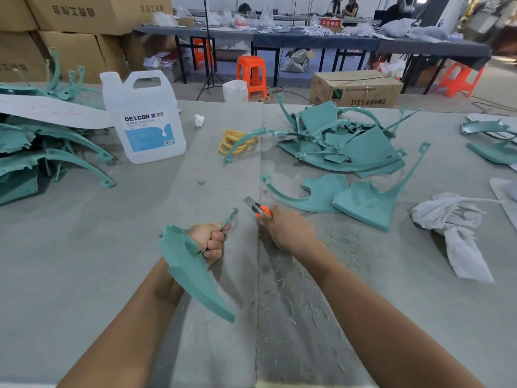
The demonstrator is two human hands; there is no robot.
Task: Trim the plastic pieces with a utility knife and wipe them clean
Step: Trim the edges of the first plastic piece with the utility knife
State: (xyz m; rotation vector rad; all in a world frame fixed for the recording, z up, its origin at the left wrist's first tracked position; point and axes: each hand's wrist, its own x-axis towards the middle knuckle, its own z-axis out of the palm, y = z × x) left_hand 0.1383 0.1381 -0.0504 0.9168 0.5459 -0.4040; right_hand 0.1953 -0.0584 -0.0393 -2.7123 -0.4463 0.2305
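Observation:
My left hand grips a teal plastic piece by its thin arm, the broad pointed end hanging toward me over the grey table. My right hand holds an orange utility knife with its blade out, pointing away and left, a short gap from the tip of the piece's arm. Two more teal pieces lie flat just beyond the knife. A crumpled white cloth lies at the right.
Heaps of teal pieces sit at the back right and far left. A white DEXCON jug stands at back left, yellow rubber bands beside it. Plastic shavings litter the table near me.

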